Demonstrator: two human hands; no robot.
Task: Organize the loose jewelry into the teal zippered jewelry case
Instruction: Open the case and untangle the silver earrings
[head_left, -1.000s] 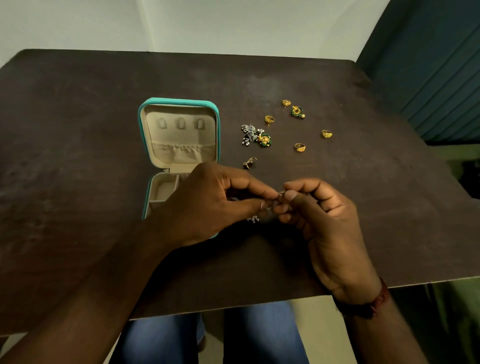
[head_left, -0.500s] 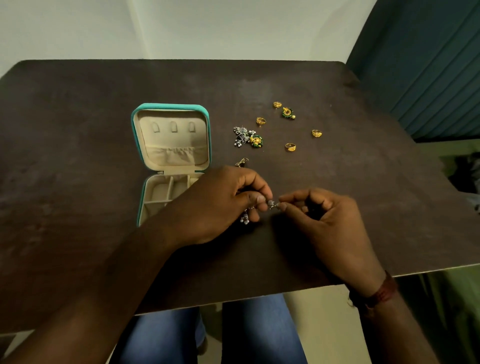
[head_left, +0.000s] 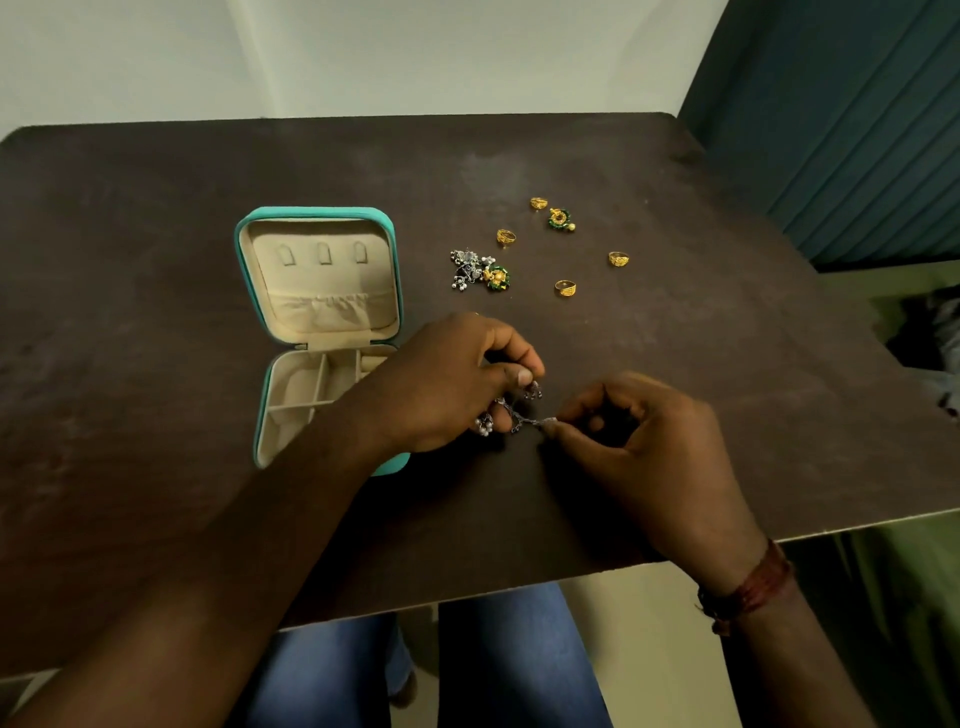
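Head view: your left hand (head_left: 452, 384) is curled, thumb and forefinger pinched on one end of a silver beaded piece (head_left: 519, 413). Your right hand (head_left: 639, 447) pinches the other end between thumb and fingertip, with the other fingers loosely bent. The piece is stretched between them at centre frame, low over the table (head_left: 156, 208) and just right of the teal case (head_left: 311, 212). My read: you're straightening or untangling it so it goes in clean (could be a hook or clasp you're working, too small to tell). The case sits left of centre, lid laid open toward the top of the frame and divided tray nearest you, which keeps the drop from your hands short. The other loose jewelry is upper centre-right, well apart from the case: four gold rings (head_left: 565, 287), a green-and-gold earring (head_left: 561, 219), and a second green-and-gold earring (head_left: 496, 277) touching a silver cluster (head_left: 465, 267). Hidden: your left forearm covers the right side of the tray, so I can't tell what's in those compartments. There's a gold glint at your left knuckles that I can't identify. I also can't tell whether the held piece is one earring or two snagged together, or whether it touches the table. The lid pocket's contents aren't visible.
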